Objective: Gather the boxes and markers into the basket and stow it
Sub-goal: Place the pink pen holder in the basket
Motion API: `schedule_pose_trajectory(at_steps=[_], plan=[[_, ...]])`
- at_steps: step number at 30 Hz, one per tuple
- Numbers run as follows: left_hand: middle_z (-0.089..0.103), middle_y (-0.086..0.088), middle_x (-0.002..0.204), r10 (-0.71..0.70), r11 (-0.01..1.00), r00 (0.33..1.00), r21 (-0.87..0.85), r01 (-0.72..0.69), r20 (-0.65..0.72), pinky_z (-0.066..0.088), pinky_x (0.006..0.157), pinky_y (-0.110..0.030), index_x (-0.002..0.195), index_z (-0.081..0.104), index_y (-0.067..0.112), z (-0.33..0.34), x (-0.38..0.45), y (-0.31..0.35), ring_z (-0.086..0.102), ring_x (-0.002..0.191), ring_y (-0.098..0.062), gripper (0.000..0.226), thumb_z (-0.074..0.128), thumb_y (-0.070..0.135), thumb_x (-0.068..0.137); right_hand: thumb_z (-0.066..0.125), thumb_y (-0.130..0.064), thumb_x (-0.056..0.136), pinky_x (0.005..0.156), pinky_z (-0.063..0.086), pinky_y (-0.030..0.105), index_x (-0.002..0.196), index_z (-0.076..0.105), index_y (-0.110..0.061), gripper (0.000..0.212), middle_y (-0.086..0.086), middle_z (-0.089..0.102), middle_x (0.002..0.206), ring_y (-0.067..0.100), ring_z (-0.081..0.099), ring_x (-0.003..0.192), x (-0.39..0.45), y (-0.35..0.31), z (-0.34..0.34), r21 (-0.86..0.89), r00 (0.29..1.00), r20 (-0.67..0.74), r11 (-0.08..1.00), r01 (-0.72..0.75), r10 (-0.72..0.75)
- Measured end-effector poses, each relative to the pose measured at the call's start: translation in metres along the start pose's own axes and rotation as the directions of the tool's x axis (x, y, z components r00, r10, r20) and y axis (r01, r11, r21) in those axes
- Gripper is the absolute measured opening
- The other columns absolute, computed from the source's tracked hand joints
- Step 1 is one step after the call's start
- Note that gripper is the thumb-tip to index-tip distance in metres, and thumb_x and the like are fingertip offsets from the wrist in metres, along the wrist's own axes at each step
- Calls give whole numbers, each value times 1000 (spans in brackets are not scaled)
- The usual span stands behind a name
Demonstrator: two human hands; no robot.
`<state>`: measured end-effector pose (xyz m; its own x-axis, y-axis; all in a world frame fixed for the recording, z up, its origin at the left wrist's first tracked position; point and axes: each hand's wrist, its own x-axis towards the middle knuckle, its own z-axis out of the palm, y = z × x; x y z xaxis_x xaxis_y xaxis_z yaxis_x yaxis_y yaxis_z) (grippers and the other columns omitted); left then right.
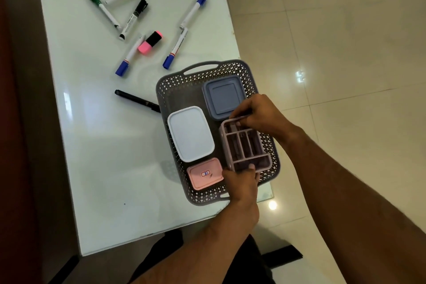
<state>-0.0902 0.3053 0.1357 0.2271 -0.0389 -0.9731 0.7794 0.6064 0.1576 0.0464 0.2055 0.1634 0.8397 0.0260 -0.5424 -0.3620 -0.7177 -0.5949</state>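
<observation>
Both my hands grip the divided organizer [245,145] inside the basket [175,80]: left hand [242,183] on its near end, right hand [258,114] on its far end. Three lidded boxes sit beside it; markers [129,18] lie scattered on the table [96,145].

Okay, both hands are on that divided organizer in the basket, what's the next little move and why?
Probably let go of the divided organizer and reach for a marker, perhaps the black pen lying beside the basket. The left hand and right hand hold the organizer's ends, it already sits inside with three lidded boxes, and the markers lie loose on the table.
</observation>
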Motion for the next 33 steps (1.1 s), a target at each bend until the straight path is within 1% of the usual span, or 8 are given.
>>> schedule_pose_trajectory(at_steps=[3,7,10,13,20,23,26,33], plan=[[57,-4,129,18,1000,999,22,-18,-30,56,103,-51,131,44,13,-3,5,-4,63,123,-34,48,65,-6,93,80,0,80,88,64,40,96,83,-19,25,-6,78,90,8,73,88,4,2,-3,-34,999,38,999,16,-15],[62,-12,124,148,987,985,81,-141,-89,62,90,-39,127,43,5,-10,11,-10,67,114,-32,47,69,-10,90,81,-4,80,87,64,40,97,83,-21,24,-5,79,91,9,74,87,12,4,-10,-101,988,145,992,74,-59],[71,-16,121,232,968,963,126,-215,-134,59,99,-51,124,53,1,-13,12,-18,71,110,-32,47,76,-6,84,79,-3,78,86,64,40,98,83,-22,28,-4,80,92,10,74,86,14,6,-15,-134,975,186,980,149,-122],[72,-15,118,246,966,949,135,-223,-198,59,98,-49,123,57,0,-8,7,-17,72,109,-32,41,73,-8,86,79,-4,78,87,63,39,101,83,-21,29,-3,81,95,10,74,86,15,5,-20,-139,957,234,969,205,-169],[71,-23,118,245,969,923,59,-239,-298,62,62,-23,119,58,-7,2,0,-15,72,108,-38,33,66,-13,88,81,-5,76,84,63,36,100,83,-22,30,-3,80,95,11,73,84,29,-1,-29,-198,889,392,922,334,-238],[70,-20,117,230,973,925,46,-227,-302,62,65,-25,117,56,-3,-2,0,-13,72,106,-34,35,69,-10,86,82,-4,74,81,61,32,100,83,-20,31,-3,80,96,11,72,86,37,-3,-28,-219,864,438,903,371,-249],[69,-14,113,233,972,928,64,-224,-290,64,77,-36,112,55,5,-5,1,-13,73,101,-31,38,73,-9,81,86,-5,73,77,55,23,102,82,-19,33,-3,80,97,10,71,86,45,-4,-30,-240,833,490,878,413,-258],[67,-16,108,207,978,929,67,-196,-306,65,82,-43,103,55,10,-15,-10,3,73,94,-32,34,74,-8,82,93,-19,68,71,51,22,95,81,-23,30,-11,74,81,0,66,69,68,-25,-34,-392,731,666,767,509,-145]])
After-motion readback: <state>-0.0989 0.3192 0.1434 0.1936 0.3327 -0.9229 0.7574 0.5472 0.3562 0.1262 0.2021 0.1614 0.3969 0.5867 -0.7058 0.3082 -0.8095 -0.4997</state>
